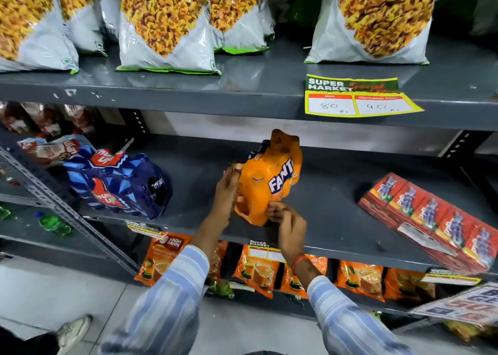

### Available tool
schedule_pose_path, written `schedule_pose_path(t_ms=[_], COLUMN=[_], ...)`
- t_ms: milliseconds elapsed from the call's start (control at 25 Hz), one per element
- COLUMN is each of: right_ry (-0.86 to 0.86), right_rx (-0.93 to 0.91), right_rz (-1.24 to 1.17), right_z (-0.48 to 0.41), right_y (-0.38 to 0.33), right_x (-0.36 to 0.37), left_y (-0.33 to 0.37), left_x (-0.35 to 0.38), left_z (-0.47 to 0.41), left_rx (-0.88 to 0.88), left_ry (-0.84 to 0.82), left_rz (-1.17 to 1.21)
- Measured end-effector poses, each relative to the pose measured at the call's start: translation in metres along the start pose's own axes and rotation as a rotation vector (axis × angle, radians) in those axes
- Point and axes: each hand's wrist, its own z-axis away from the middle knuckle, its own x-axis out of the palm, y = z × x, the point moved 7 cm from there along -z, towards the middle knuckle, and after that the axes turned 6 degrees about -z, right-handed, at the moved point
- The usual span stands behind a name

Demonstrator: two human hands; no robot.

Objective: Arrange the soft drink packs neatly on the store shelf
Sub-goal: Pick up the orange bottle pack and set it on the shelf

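Note:
An orange Fanta pack (265, 182) stands upright but tilted on the grey middle shelf (328, 206), near its centre. My left hand (229, 190) grips the pack's left side. My right hand (287, 222) pinches its lower front corner. A dark blue Thums Up pack (118, 185) lies on its side to the left on the same shelf, apart from the Fanta pack. A red pack of small drink cartons (433, 220) lies slanted at the right end of the shelf.
Snack bags (164, 26) line the upper shelf, with a yellow price tag (358, 96) on its edge. Orange tea pouches (258, 271) fill the shelf below. A slanted metal upright (67, 214) crosses at the left. Green bottles (54, 224) sit low left.

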Motion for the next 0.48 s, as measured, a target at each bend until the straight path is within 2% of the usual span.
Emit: schedule_pose_path(t_ms=[80, 120, 200, 280, 360, 480], right_ry=[-0.039, 0.008, 0.157, 0.237, 0.222, 0.089], right_rx=[0.006, -0.012, -0.092, -0.095, 0.034, 0.239], right_rz=[-0.025, -0.018, 0.019, 0.067, 0.081, 0.012], right_z=[0.0, -0.004, -0.019, -0.038, -0.061, -0.082], right_y=[-0.006, -0.009, -0.023, -0.04, -0.041, -0.023], right_x=[0.011, 0.006, -0.013, -0.027, -0.034, -0.034], left_y=[0.01, 0.008, 0.003, 0.001, -0.001, -0.003], left_x=[0.002, 0.009, 0.018, 0.015, 0.002, -0.023], left_z=[0.017, 0.024, 0.032, 0.029, 0.018, -0.005], left_rx=[0.162, 0.2, 0.195, 0.165, 0.185, 0.278], left_ry=[0.088, 0.129, 0.173, 0.177, 0.123, -0.097], left_rz=[-0.193, -0.291, -0.42, -0.421, -0.397, -0.379])
